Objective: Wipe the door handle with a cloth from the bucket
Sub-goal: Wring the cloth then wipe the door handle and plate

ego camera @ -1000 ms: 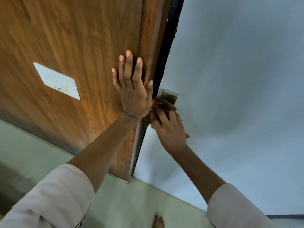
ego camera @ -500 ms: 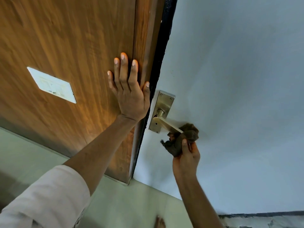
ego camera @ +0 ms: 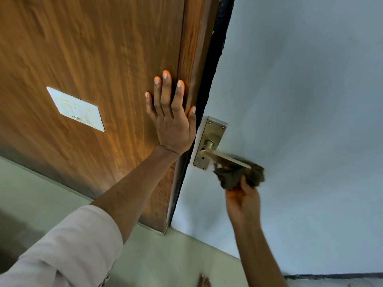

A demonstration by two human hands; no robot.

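A brass lever door handle [ego camera: 224, 159] on its backplate [ego camera: 211, 137] is fixed to a pale grey door [ego camera: 300, 100]. My right hand [ego camera: 243, 200] grips a dark brown cloth [ego camera: 238, 176] bunched under and around the outer end of the lever. My left hand [ego camera: 172, 119] lies flat, fingers spread, on the brown wooden panel [ego camera: 93, 59] beside the door's edge. The bucket is out of view.
A white switch plate [ego camera: 75, 108] sits on the wooden panel to the left. A black seal strip [ego camera: 215, 65] runs between the panel and the door. Pale floor tiles [ego camera: 165, 255] lie below, with a bare toe [ego camera: 204, 281] at the bottom edge.
My right hand has slid the cloth from the handle's base by the backplate outward to the lever's end. The left hand has stayed pressed on the wood.
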